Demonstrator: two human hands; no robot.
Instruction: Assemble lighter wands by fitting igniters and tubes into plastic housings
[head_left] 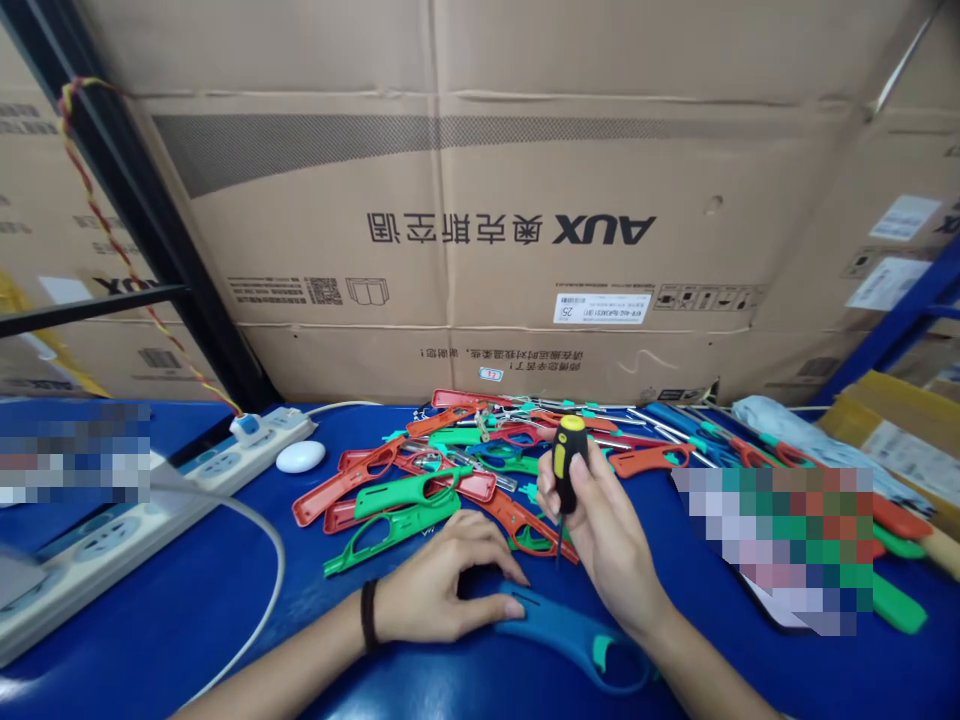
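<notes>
My left hand [450, 578] grips the near-left end of a blue lighter body [559, 622], thumb on its face and fingers along the far side. The blue piece lies on the blue table, its looped handle with a green trigger pointing right. Upright in my right hand [600, 530] is a screwdriver [571, 460] with a black and yellow handle, its thin shaft pointing down above the blue piece. Just beyond my hands lies a heap of lighter parts: green shells [409, 492], red shells [345, 485] and thin metal rods.
A white power strip [225, 460] with a cable runs along the left, beside a white oval object [301, 457]. A large cardboard box [480, 170] walls off the back. Finished-looking lighters [896, 600] and a blurred flat object [787, 560] lie at right, near an open carton [892, 430].
</notes>
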